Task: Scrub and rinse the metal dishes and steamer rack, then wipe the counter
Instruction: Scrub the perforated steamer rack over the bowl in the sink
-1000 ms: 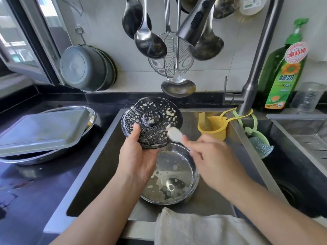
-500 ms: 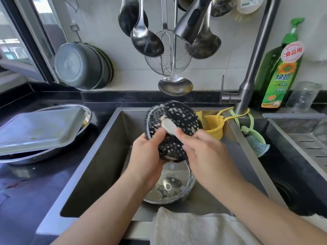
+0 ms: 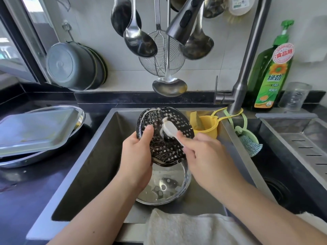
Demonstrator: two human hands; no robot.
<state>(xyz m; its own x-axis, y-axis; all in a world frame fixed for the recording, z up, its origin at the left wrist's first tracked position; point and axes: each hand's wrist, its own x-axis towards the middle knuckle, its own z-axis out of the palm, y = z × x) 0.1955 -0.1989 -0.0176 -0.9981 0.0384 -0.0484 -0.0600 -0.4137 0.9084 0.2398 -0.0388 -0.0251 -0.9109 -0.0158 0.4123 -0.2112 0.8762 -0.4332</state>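
In the head view, the steamer rack (image 3: 166,138) sat just above the middle of the frame, over the sink (image 3: 99,156). A second earlier it had been further left with its flat face toward the camera; by this moment it had been swung toward the centre and tilted onto its edge. The white brush (image 3: 169,129) had shifted from the rack's right rim onto its upper middle, where suds showed along the top edge. That suggested the scrubbing of the rack was well under way, with rinsing not yet begun: no water ran from the faucet (image 3: 184,23) at the top of the frame.

The left hand (image 3: 137,156) gripped the rack's left edge, thumb pressed across the perforated face and the fingers hidden behind. The right hand (image 3: 207,156) came in from the lower right, fingers curled tight around the brush handle, bristles against the rack.

Below the rack, a metal bowl (image 3: 164,188) rested on the sink floor, holding soapy water. At the left of the frame a flat tray (image 3: 35,131) lay over a round pan (image 3: 80,114) on the dark counter (image 3: 21,200), apparently waiting their turn. A pale cloth (image 3: 185,228) hung over the sink's near edge.
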